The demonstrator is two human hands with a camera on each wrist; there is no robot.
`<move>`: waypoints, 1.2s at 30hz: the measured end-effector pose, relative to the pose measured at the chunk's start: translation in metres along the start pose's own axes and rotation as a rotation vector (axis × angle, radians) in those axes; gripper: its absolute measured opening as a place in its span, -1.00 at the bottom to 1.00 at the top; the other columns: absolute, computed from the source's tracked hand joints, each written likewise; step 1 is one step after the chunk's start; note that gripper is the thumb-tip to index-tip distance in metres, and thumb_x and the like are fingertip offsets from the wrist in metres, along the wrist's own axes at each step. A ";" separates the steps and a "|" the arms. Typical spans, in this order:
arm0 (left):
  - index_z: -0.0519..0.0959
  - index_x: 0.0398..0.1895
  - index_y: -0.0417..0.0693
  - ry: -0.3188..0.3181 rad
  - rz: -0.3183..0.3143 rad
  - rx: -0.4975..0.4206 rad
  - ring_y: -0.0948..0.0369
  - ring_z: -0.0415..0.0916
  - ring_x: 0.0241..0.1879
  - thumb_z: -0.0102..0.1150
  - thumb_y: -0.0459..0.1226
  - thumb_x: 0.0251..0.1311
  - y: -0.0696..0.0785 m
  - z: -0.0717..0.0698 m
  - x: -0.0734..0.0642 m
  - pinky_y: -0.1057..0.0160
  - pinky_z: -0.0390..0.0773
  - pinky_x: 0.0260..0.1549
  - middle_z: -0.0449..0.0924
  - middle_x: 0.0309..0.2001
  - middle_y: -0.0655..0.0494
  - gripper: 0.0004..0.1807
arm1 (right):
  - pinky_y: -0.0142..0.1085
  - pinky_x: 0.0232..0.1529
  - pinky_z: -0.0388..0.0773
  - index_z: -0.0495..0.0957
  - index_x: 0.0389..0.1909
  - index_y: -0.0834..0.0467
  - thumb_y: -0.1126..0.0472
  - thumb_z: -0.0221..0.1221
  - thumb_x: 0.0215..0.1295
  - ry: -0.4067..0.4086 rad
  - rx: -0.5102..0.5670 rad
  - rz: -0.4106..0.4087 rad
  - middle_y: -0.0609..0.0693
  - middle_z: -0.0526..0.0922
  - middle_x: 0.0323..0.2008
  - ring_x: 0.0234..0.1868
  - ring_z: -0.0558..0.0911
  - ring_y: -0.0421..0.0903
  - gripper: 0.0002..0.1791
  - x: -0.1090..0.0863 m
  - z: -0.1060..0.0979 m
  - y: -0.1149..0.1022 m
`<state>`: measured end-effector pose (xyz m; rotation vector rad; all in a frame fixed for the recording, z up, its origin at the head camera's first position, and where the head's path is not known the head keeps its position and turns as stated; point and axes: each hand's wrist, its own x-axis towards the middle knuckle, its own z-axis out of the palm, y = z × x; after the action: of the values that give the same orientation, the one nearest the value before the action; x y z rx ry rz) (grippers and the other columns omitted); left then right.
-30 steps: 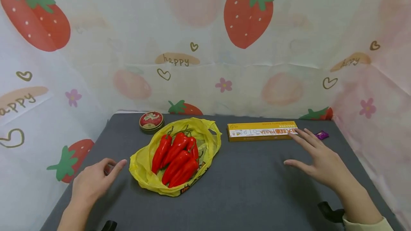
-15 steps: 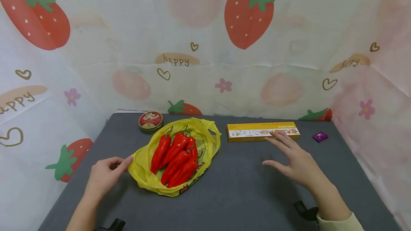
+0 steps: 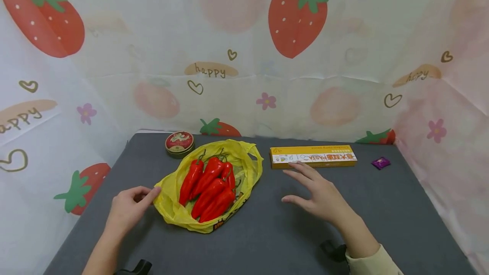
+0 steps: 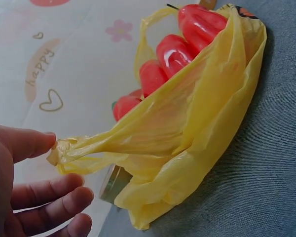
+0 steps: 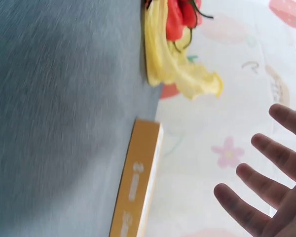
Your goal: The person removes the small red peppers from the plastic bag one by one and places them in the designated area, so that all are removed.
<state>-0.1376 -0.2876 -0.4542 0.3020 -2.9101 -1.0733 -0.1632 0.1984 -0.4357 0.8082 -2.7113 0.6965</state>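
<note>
A yellow plastic bag (image 3: pixel 173 217) lies spread on the grey table, its mouth wide around several glossy red peppers (image 3: pixel 210 198). At its left edge, my left hand (image 3: pixel 127 207) pinches a gathered corner of the plastic. The left wrist view shows that corner of the bag (image 4: pixel 138 133) drawn out toward the thumb, the other fingers loosely bent below. My right hand (image 3: pixel 318 194) hovers over the table between the bag and the yellow pasta box (image 3: pixel 313 160), fingers spread and holding nothing. Its fingertips overlap the box's lower edge in the head view.
A round red-lidded tin (image 3: pixel 180 144) stands behind the bag at the back left. Right of the pasta box lies a small purple wrapped candy (image 3: pixel 381 163). A strawberry-printed cloth (image 3: pixel 244 96) hangs along the back and sides of the table (image 3: pixel 267 241).
My right hand has moved left, from near the purple candy toward the bag. My left hand has moved right to the bag's edge and taken hold of it. The bag has hardly moved.
</note>
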 end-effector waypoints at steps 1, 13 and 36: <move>0.73 -0.17 -0.11 -0.009 0.002 -0.008 0.18 0.46 -0.42 0.12 0.28 0.31 0.000 0.000 0.000 0.28 0.48 -0.48 0.67 -0.40 0.07 -0.37 | 0.17 0.07 0.59 0.48 0.37 -0.08 -0.21 0.41 0.13 0.000 0.006 -0.006 0.04 0.39 0.44 0.47 0.35 0.14 -0.23 0.002 0.002 -0.003; 0.71 -0.09 -0.21 -0.058 0.005 -0.212 0.16 0.57 -0.32 0.24 0.09 0.34 0.003 0.009 0.004 0.34 0.57 -0.37 0.71 -0.34 0.11 -0.50 | 0.01 0.10 0.61 0.53 0.32 -0.01 0.02 0.42 0.21 0.023 0.162 -0.085 0.05 0.51 0.33 0.27 0.58 0.05 -0.37 0.029 0.041 -0.020; 0.66 -0.08 -0.32 -0.024 -0.003 -0.532 0.29 0.52 -0.32 0.24 -0.02 0.37 -0.004 0.028 0.004 0.35 0.60 -0.23 0.64 -0.40 0.35 -0.53 | -0.21 -0.12 0.57 0.37 0.35 0.10 0.08 0.51 0.10 -0.251 0.633 0.243 0.07 0.65 0.12 0.00 0.59 0.04 -0.19 0.077 0.108 -0.047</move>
<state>-0.1431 -0.2735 -0.4778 0.2697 -2.5037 -1.7893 -0.2090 0.0745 -0.4847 0.7236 -2.8566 1.6637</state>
